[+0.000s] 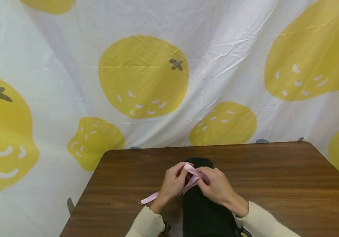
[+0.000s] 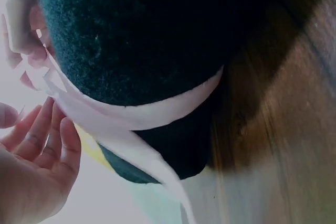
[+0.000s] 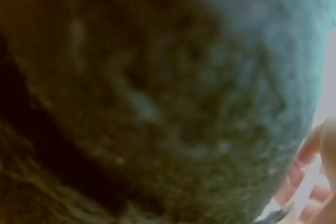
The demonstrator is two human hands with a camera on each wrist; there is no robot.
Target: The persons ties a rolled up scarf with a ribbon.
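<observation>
A long black padded form with a fuzzy surface [image 1: 206,215] lies on the table, pointing away from me. Pink ribbon [image 2: 173,107] wraps around it near its far end, and the strands cross on top. My left hand [image 1: 173,183] pinches one strand between thumb and fingers. From the other side, my right hand [image 1: 216,186] grips the ribbon where it crosses. One loose tail [image 1: 149,198] hangs out past my left wrist. The right wrist view is mostly filled by the blurred fuzzy surface [image 3: 157,103], with fingers [image 3: 310,182] at its right edge.
The brown wood-grain table [image 1: 276,184] extends to both sides of the form. Behind it hangs a white cloth [image 1: 216,56] printed with yellow fruit. A small black object [image 1: 166,227] sits by the left sleeve, and a dark strap [image 1: 243,232] shows near the right sleeve.
</observation>
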